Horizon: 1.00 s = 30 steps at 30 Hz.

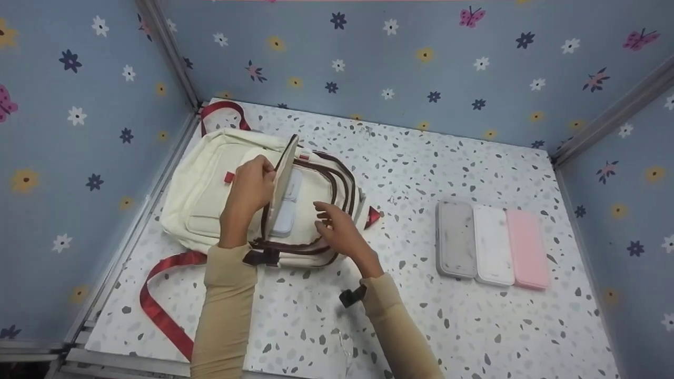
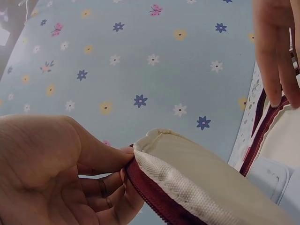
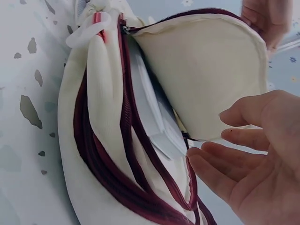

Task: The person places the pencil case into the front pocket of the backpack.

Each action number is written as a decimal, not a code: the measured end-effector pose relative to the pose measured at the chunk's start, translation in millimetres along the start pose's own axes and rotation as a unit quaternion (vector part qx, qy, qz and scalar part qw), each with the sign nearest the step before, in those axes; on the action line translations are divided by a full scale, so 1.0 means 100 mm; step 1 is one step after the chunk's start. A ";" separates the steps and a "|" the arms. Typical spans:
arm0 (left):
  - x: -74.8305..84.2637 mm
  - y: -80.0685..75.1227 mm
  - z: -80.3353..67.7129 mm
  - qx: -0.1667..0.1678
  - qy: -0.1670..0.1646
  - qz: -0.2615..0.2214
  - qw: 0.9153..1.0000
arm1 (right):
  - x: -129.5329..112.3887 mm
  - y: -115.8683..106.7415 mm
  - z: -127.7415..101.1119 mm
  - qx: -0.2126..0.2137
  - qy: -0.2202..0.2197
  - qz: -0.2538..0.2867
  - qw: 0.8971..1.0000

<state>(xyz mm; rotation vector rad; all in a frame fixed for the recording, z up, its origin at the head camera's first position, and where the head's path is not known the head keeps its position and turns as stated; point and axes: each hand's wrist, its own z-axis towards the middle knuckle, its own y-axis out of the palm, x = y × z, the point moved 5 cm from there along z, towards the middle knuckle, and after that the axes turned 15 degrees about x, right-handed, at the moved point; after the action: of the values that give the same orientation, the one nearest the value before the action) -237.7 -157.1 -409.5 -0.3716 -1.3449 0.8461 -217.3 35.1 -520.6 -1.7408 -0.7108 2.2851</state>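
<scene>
A cream backpack with dark red zips and straps lies on the speckled table. My left hand pinches the edge of its open flap and holds it up. Inside the pocket lies a pale flat case, also visible as a pale flat case in the right wrist view. My right hand hovers open just beside the pocket opening, fingers relaxed and holding nothing.
Three flat cases lie side by side on the right of the table: grey, white and pink. Flowered blue walls enclose the table on three sides. A red strap trails toward the front edge.
</scene>
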 end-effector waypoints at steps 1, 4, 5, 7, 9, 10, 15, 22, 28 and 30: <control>0.00 0.00 0.00 0.000 0.001 0.000 1.000 | 0.00 -0.03 -0.02 0.008 -0.004 -0.001 1.000; -0.01 -0.01 -0.01 0.000 0.000 0.000 1.000 | 0.02 -0.13 -0.08 0.032 -0.008 -0.005 0.999; -0.01 -0.01 -0.01 0.000 0.001 0.001 1.000 | 0.02 -0.16 -0.09 0.042 -0.011 -0.006 0.999; -0.02 -0.02 -0.01 0.001 0.003 0.000 1.000 | 0.03 -0.23 -0.13 0.061 -0.015 -0.009 0.998; -0.02 -0.02 -0.01 0.001 0.002 -0.001 1.000 | 0.03 -0.30 -0.16 0.079 -0.021 -0.007 0.997; -0.02 -0.03 -0.01 -0.001 0.001 -0.002 1.000 | 0.03 -0.33 -0.18 0.088 -0.026 -0.004 0.996; -0.03 -0.03 -0.02 -0.003 -0.006 -0.005 1.000 | 0.07 -0.47 -0.26 0.117 -0.032 0.012 0.993; -0.03 -0.03 -0.02 0.004 0.007 -0.013 1.000 | 0.09 -0.64 -0.38 0.135 -0.020 0.012 0.990; -0.04 -0.05 -0.03 0.010 0.004 -0.016 1.000 | 0.22 -0.76 -0.48 0.147 -0.014 -0.021 0.989; -0.04 -0.06 -0.02 0.011 0.005 -0.017 1.000 | 0.24 -0.80 -0.50 0.153 -0.007 -0.020 0.988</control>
<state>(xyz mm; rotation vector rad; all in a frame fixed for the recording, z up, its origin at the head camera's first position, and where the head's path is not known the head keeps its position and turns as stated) -233.6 -163.4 -409.1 -0.3339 -1.3271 0.8294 -188.5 127.9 -512.9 -1.5560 -0.3690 2.2409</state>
